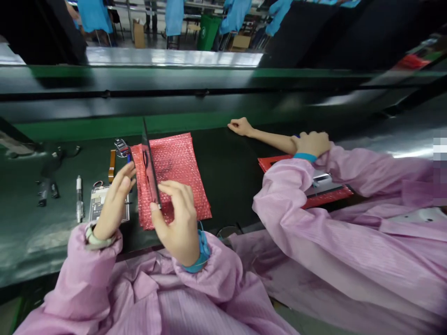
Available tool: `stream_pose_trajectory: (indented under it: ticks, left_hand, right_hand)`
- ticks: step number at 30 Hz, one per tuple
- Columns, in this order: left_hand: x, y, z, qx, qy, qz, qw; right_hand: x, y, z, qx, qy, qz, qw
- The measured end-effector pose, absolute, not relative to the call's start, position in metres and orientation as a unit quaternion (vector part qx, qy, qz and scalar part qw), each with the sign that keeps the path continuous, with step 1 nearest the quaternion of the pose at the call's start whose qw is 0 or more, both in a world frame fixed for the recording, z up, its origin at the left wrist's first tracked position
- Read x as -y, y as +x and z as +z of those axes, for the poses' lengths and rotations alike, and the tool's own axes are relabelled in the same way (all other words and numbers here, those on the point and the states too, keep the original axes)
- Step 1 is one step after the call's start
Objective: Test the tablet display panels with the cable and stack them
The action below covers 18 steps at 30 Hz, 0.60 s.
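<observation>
A thin dark flat panel (pixel 151 167) stands nearly on edge over red bubble-wrap bags (pixel 181 174) on the dark table. My right hand (pixel 176 218) pinches the panel's near lower corner between thumb and fingers. To the left of the panel, my left hand (pixel 117 197) is held upright with its fingers apart, its fingertips close to the bags' left edge. It holds nothing that I can see. Beneath and behind my left hand lies a badge card (pixel 98 200).
A white pen (pixel 79 197), an orange flex strip (pixel 112 165), a silver clasp (pixel 121 147) and black cables (pixel 52 167) lie at the left. On the right, a co-worker's arms (pixel 275 139) reach over another red bag (pixel 314 201) with a flat device.
</observation>
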<state>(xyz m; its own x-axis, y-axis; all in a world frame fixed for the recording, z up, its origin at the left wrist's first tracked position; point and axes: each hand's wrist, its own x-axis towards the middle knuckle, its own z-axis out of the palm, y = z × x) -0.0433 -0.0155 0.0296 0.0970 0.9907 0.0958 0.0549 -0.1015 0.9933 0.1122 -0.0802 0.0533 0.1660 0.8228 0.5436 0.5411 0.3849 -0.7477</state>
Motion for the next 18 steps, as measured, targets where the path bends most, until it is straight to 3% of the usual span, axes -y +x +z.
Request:
stream_pose_trajectory:
  ticks: [5,8,13,18]
  left_hand:
    - [0.006,-0.04,0.06,-0.443,0.353,0.513,0.645]
    - [0.011,-0.054,0.065,-0.502,0.269,0.52,0.637]
    - [0.01,-0.076,0.062,-0.52,0.224,0.527,0.634]
    - [0.009,-0.086,0.055,-0.512,0.209,0.551,0.625]
  right_hand:
    - [0.084,0.076,0.043,0.716,-0.473,0.159,0.487]
    - [0.085,0.075,0.03,0.747,-0.456,0.19,0.446]
    - [0.078,0.091,-0.005,0.667,-0.589,0.222,0.398]
    - [0.07,0.103,-0.026,0.639,-0.6,0.269,0.399]
